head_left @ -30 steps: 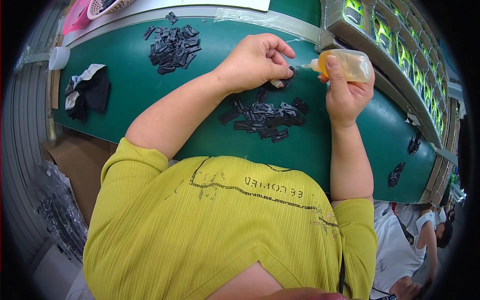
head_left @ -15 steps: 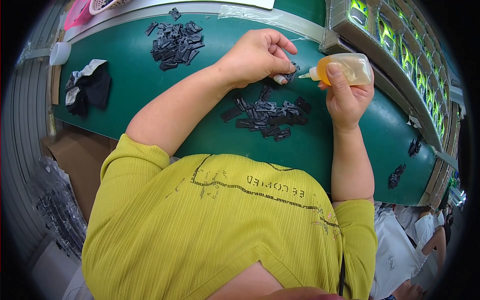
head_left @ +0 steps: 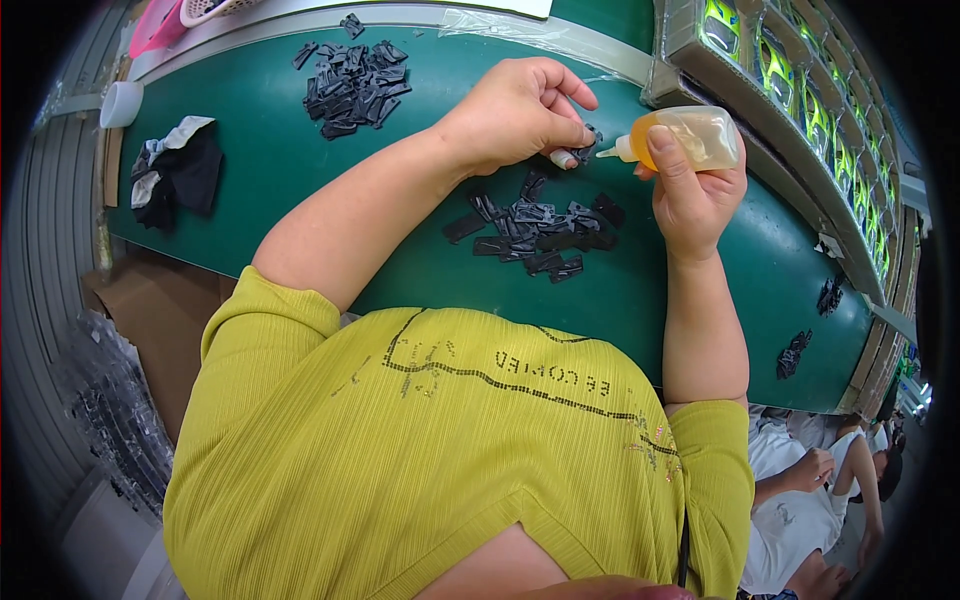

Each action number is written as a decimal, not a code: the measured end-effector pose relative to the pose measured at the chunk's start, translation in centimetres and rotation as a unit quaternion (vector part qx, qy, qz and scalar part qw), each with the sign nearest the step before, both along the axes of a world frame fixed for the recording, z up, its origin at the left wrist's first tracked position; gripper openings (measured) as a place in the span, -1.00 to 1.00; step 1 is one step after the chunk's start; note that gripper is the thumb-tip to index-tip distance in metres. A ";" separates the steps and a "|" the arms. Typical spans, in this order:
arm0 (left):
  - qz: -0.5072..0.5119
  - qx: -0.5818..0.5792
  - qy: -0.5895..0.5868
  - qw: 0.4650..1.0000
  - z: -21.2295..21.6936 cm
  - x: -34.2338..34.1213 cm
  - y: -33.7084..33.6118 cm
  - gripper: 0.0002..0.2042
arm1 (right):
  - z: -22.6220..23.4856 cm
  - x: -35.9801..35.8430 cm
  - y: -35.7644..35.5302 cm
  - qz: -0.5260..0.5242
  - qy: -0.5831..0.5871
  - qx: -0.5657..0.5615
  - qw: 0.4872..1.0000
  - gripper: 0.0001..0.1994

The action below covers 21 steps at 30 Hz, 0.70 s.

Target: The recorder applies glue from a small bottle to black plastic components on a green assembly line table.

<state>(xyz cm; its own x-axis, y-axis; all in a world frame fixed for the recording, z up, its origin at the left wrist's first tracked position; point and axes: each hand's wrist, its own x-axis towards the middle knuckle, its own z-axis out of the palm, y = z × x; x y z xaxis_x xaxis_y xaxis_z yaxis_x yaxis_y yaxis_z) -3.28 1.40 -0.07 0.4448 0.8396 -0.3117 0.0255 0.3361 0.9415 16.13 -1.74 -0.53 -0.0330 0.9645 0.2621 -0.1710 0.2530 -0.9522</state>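
Between the thumb and fingers of my left hand (head_left: pixel 530 115) is a small black plastic part (head_left: pixel 590 146); one fingertip wears a white wrap. My right hand (head_left: pixel 695 195) is closed around a soft squeeze bottle (head_left: pixel 690 138) of amber liquid, tipped on its side. Its thin white nozzle points left, close to the black part; whether they touch I cannot tell. Just below my left hand lies a loose pile of flat black plastic parts (head_left: pixel 540 228) on the green table (head_left: pixel 420 270). A larger heap of similar black parts (head_left: pixel 355 88) lies farther off to the left.
Along the right edge stands a divided tray (head_left: pixel 770 120) of bright yellow-green items. At left lie a black and grey cloth (head_left: pixel 180 172) and a white cup (head_left: pixel 121 105). Two small dark clusters (head_left: pixel 795 353) rest at the right. Another person (head_left: pixel 800 500) sits at lower right.
My hands, the bottle and the black part stay almost in place. At lower right, the other person has moved, and an arm and hand now show there.
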 end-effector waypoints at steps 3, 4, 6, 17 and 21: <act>-0.002 0.004 0.011 1.000 0.0 0.1 0.2 -0.68 | 0.2 -0.5 0.1 -0.003 -0.017 0.019 1.000 -0.78; 0.001 0.002 0.006 1.000 0.0 0.0 0.2 -0.69 | 0.3 -0.6 0.0 -0.011 -0.030 0.034 0.999 -0.81; 0.004 0.001 0.002 1.000 0.0 0.0 0.2 -0.69 | 0.0 0.0 0.6 -0.025 0.001 0.015 1.000 -0.83; 0.220 0.125 0.032 0.967 0.8 -2.6 4.9 -0.81 | -0.3 0.5 1.3 -0.045 0.165 -0.069 0.983 -0.86; 0.285 0.202 0.218 0.911 0.3 -4.0 7.1 -0.83 | -0.4 0.6 1.2 -0.046 0.173 -0.069 0.981 -0.85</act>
<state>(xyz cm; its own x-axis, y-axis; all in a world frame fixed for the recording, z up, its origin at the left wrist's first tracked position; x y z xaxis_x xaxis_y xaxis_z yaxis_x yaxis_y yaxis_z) -7.25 8.51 0.23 -0.1919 0.9809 0.0318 0.3562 0.0395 0.9336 16.70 -0.50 -0.88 0.1235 0.9863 0.1090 -0.4728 0.1551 -0.8674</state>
